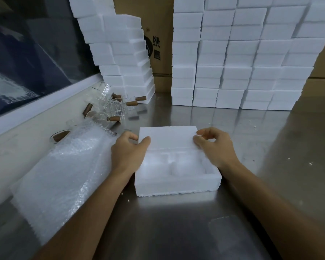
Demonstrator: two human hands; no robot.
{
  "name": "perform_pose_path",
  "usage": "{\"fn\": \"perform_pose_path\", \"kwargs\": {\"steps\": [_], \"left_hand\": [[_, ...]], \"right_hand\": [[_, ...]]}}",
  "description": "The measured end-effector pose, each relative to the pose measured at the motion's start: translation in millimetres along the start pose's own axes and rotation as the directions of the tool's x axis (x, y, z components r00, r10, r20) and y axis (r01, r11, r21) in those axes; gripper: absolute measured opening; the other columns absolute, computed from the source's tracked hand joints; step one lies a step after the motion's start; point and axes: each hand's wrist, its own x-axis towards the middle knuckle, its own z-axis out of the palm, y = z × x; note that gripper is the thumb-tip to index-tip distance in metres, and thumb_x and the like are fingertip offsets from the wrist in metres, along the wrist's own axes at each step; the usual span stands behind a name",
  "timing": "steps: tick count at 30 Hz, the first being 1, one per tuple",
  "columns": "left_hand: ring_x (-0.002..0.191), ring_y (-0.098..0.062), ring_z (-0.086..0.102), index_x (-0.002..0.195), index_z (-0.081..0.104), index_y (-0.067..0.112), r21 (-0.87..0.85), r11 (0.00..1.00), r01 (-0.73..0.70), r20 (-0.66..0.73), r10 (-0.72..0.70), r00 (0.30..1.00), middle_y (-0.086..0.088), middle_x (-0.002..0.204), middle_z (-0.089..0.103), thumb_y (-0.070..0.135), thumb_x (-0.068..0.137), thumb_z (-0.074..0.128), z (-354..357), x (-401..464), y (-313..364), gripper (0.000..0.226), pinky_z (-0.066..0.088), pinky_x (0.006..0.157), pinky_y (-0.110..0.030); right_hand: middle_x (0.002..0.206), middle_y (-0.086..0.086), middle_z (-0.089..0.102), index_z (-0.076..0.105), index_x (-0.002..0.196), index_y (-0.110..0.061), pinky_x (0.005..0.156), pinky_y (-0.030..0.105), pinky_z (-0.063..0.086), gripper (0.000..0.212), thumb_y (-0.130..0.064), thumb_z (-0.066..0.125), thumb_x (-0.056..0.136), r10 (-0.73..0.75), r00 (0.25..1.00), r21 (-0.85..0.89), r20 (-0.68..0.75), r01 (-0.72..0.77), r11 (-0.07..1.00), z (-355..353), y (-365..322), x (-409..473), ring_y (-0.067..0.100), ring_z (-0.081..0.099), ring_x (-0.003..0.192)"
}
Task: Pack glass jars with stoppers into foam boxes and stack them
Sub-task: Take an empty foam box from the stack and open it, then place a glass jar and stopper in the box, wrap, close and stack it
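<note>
Two hands are on the job, and I see both gripping the same piece of foam. My left hand (129, 152) curls its thumb and fingers round the left edge of the foam lid (168, 136), and my right hand (215, 147) pinches the lid's right edge, thumb on top. The lid covers only the far part of the foam box (176, 184), which sits on the steel bench (158, 231) between my wrists; the moulded hollows nearest me are uncovered. I cannot tell whether anything lies in them. Left of my left hand a sheet of bubble wrap (64, 175) spreads along the bench. Beyond that hand, further left, glass jars (109, 105) with brown stoppers (131, 103) lie in a loose heap. Past them a leaning stack of foam boxes (128, 59) rises. Beyond my right hand stands a wide wall of foam boxes (242, 62), with cardboard cartons (158, 34) behind.
</note>
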Motion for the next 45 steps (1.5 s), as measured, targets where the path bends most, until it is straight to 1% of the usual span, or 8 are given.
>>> {"fn": "perform_pose_path", "kwargs": {"steps": [6,13,18,21,27,32,38,45], "left_hand": [[0.060,-0.012,0.060,0.063,0.061,0.014,-0.066,0.998,-0.016,0.029,0.018,0.999,0.003,0.062,0.064,0.037,0.076,0.080,-9.5,-4.6,-8.8,0.033,0.043,0.058,-0.024],[0.065,-0.005,0.067,0.089,0.070,0.028,-0.096,0.995,-0.022,0.056,0.027,0.998,0.004,0.072,0.069,0.037,0.077,0.081,-10.7,-3.9,-7.3,0.019,0.049,0.057,-0.019],[0.091,-0.020,0.067,0.116,0.073,0.032,-0.075,0.991,-0.114,0.186,0.126,0.974,-0.006,0.096,0.072,0.032,0.088,0.073,-12.0,-0.3,-8.9,0.028,0.053,0.077,-0.023],[0.075,-0.017,0.064,0.110,0.077,0.028,-0.062,0.985,-0.160,0.144,0.167,0.975,-0.007,0.086,0.072,0.030,0.087,0.074,-9.8,1.2,-11.2,0.023,0.045,0.062,-0.008],[0.050,-0.002,0.045,0.105,0.078,0.030,-0.100,0.978,-0.182,0.120,0.194,0.974,0.013,0.052,0.051,0.030,0.085,0.075,-4.3,3.9,-17.1,0.021,0.037,0.050,-0.008],[0.068,0.008,0.056,0.108,0.076,0.031,-0.064,0.968,-0.242,0.158,0.250,0.955,0.029,0.065,0.062,0.031,0.089,0.071,-5.6,1.1,-15.8,0.020,0.041,0.061,-0.002],[0.077,-0.008,0.065,0.089,0.077,0.017,-0.053,0.970,-0.237,0.180,0.242,0.953,0.005,0.080,0.073,0.025,0.092,0.066,-4.5,3.9,-16.7,0.014,0.050,0.075,-0.024],[0.068,-0.002,0.059,0.062,0.060,0.012,-0.006,0.967,-0.254,0.151,0.252,0.956,0.005,0.059,0.061,0.009,0.088,0.060,-6.7,1.6,-14.9,0.026,0.042,0.053,-0.008]], "right_hand": [[0.092,-0.002,0.069,0.070,0.090,-0.026,0.059,0.029,0.047,0.006,-0.023,0.071,0.085,0.013,0.999,0.010,0.041,-0.014,1.000,-0.6,-3.1,0.7,0.021,0.069,0.081],[0.081,-0.004,0.069,0.067,0.082,-0.025,0.041,0.018,0.041,0.005,-0.022,0.065,0.085,-0.010,0.998,-0.099,0.055,0.015,0.995,-3.1,-8.0,-1.2,0.013,0.061,0.062],[0.100,-0.003,0.058,0.065,0.079,-0.027,0.068,0.030,0.046,0.002,-0.028,0.064,0.081,-0.114,0.992,-0.454,0.056,0.127,0.882,0.9,-21.9,0.5,0.020,0.059,0.083],[0.103,0.000,0.059,0.070,0.087,-0.025,0.079,0.034,0.048,0.015,-0.016,0.059,0.082,-0.195,0.974,-0.591,0.119,0.227,0.774,18.2,-39.1,5.8,0.025,0.057,0.095],[0.088,-0.003,0.068,0.068,0.086,-0.018,0.082,0.035,0.055,0.007,-0.017,0.061,0.084,-0.183,0.910,-0.443,0.372,0.348,0.826,86.7,-71.4,43.4,0.019,0.063,0.087],[0.111,0.003,0.062,0.056,0.125,-0.016,0.086,0.029,0.049,0.038,-0.026,0.067,0.090,-0.216,0.790,-0.306,0.574,0.451,0.838,154.5,-92.6,71.6,0.020,0.060,0.101],[0.128,0.012,0.059,0.050,0.133,-0.009,0.093,0.036,0.048,0.044,-0.030,0.057,0.095,-0.190,0.671,-0.469,0.717,0.665,0.581,219.5,-95.1,84.7,0.028,0.057,0.114],[0.129,0.011,0.058,0.045,0.135,-0.016,0.088,0.042,0.051,0.050,-0.023,0.062,0.089,-0.277,0.659,-0.568,0.699,0.747,0.345,241.7,-97.9,100.7,0.030,0.057,0.115]]}}
